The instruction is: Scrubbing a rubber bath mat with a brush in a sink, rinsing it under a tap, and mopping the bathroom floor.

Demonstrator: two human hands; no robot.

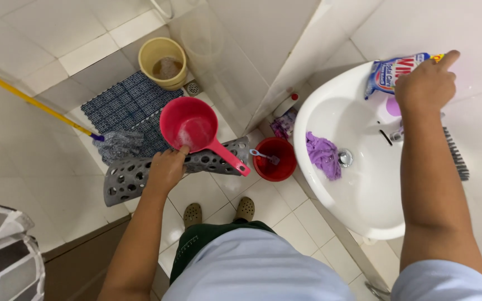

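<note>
My left hand [167, 169] grips the rim of a pink dipper [189, 125] with a long handle, held over the tiled floor; a little soapy water lies inside it. My right hand [426, 83] reaches over the white sink [358, 195] and holds a blue and white detergent pouch [389, 72] by its top, near the back of the basin. A purple cloth [323, 154] lies in the sink bowl beside the drain [345, 158]. The tap is partly hidden behind my right forearm.
A grey perforated basket [132, 178] lies on the floor under my left hand. A red bucket [275, 161] with a brush stands by the sink. Further off are a yellow bucket [164, 62], a blue mat [126, 103], a yellow-handled mop [40, 105] and a glass partition.
</note>
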